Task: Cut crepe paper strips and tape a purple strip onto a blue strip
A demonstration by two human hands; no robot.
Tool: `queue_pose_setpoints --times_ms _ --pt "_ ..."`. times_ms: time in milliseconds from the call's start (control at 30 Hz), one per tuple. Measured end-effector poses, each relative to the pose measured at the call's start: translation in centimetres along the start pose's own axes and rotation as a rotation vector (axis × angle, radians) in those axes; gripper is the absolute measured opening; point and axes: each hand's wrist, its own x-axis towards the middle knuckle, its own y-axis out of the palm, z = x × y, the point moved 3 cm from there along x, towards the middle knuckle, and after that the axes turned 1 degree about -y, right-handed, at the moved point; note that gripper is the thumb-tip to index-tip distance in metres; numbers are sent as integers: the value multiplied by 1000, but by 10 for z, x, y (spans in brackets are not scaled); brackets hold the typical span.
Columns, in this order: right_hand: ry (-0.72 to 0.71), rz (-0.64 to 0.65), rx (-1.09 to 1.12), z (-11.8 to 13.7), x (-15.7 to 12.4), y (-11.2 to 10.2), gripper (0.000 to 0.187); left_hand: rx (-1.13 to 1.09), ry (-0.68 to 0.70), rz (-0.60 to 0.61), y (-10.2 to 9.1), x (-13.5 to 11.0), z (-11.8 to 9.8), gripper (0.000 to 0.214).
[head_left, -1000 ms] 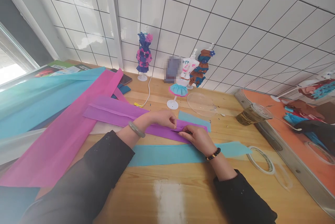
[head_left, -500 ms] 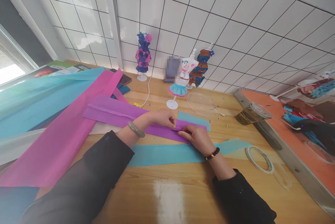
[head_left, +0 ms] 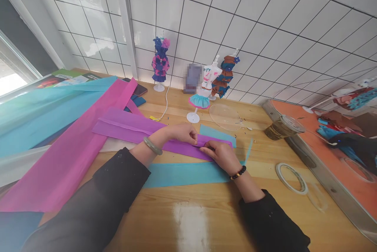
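A long purple crepe-paper strip (head_left: 126,128) with a fold along its length lies across the table. My left hand (head_left: 183,133), a bangle on its wrist, pinches the fold near the strip's right part. Close beside it, my right hand (head_left: 221,153), with a beaded bracelet, pinches the same fold between thumb and finger. Under and in front of the hands lies a turquoise strip (head_left: 185,174), its right end lifted upright beyond my right wrist. Behind the purple strip is a smaller turquoise piece (head_left: 218,135).
Pink paper (head_left: 73,142) and turquoise paper (head_left: 47,110) spread at left. Small dress forms, one in a turquoise skirt (head_left: 199,101), stand by the tiled wall. A tape roll (head_left: 291,178) and a lidded cup (head_left: 284,127) are at right, beside an orange tray (head_left: 321,157).
The right end of the turquoise strip, flat before, has flipped upward and now stands on edge. Both hands keep nearly the same place on the purple strip.
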Motion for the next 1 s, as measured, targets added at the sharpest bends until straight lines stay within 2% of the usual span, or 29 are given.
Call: queue_pose_setpoints --times_ms 567,733,867,1000 --pt "13 26 94 3 -3 -2 36 12 38 15 1 2 3 15" --pt "17 41 23 3 -5 -2 37 22 57 34 2 3 2 13" --pt "35 20 -29 -4 -7 -4 37 18 58 30 1 0 -3 13" --pt "51 47 9 -20 -11 -11 37 26 63 30 -1 -3 -6 13"
